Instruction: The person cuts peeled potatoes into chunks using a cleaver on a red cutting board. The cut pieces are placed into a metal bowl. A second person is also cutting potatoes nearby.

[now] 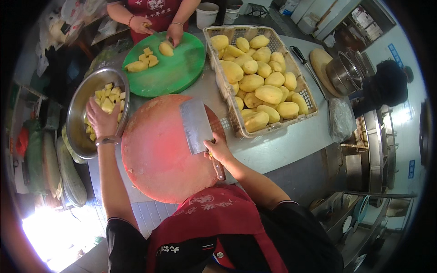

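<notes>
My right hand (219,150) is closed around a wooden-handled Chinese cleaver (196,126), whose broad blade extends over the red round cutting board (157,150). At the left, my left hand (102,119) reaches into a stainless steel bowl (75,136) that contains cut potato chunks (109,97). Its thumb and fingers are spread around some chunks; whether it grips any is hidden. A few small scraps lie on the board's left side.
A plastic crate (235,119) of peeled potatoes (263,82) stands on the metal table (290,143). Across from me, a co-worker's hands (175,34) cut potato on a green round board (170,75). Beyond the crate lie a long dark-handled tool (309,68) and a steel pot (343,73).
</notes>
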`<action>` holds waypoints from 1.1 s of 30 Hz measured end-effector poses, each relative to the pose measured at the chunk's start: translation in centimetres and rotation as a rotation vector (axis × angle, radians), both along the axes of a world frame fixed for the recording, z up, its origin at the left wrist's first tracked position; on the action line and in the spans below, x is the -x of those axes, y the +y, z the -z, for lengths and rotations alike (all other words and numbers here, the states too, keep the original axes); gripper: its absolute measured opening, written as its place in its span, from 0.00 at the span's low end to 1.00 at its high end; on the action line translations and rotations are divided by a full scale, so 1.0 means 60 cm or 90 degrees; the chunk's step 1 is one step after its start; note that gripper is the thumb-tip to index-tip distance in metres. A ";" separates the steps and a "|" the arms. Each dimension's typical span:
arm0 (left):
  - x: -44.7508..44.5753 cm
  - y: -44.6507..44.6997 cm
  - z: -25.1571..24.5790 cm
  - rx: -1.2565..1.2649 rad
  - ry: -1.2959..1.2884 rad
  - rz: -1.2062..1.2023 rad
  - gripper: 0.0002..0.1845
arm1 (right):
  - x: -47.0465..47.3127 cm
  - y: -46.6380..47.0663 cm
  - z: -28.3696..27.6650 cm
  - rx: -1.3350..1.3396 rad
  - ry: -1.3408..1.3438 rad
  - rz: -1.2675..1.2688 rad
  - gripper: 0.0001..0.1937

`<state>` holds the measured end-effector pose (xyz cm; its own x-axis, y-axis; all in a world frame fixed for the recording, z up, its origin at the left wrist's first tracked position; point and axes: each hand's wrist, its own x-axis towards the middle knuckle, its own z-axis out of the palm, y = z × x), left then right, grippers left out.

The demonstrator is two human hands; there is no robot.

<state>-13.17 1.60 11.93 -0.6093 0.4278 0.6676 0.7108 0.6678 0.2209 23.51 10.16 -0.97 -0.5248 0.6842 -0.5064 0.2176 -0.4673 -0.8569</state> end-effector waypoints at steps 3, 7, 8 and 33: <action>-0.010 0.007 -0.040 -0.001 -0.065 0.137 0.31 | 0.006 -0.001 -0.004 0.016 0.012 -0.006 0.16; -0.209 0.104 -0.077 -0.081 -0.414 0.494 0.27 | -0.005 0.003 -0.009 0.004 0.030 0.007 0.16; -0.258 0.119 -0.081 -0.112 -0.501 0.584 0.26 | -0.004 0.004 -0.013 0.007 0.012 -0.007 0.16; -0.578 0.356 -0.015 0.646 -0.518 0.700 0.22 | -0.008 0.002 0.021 -0.175 -0.008 -0.049 0.15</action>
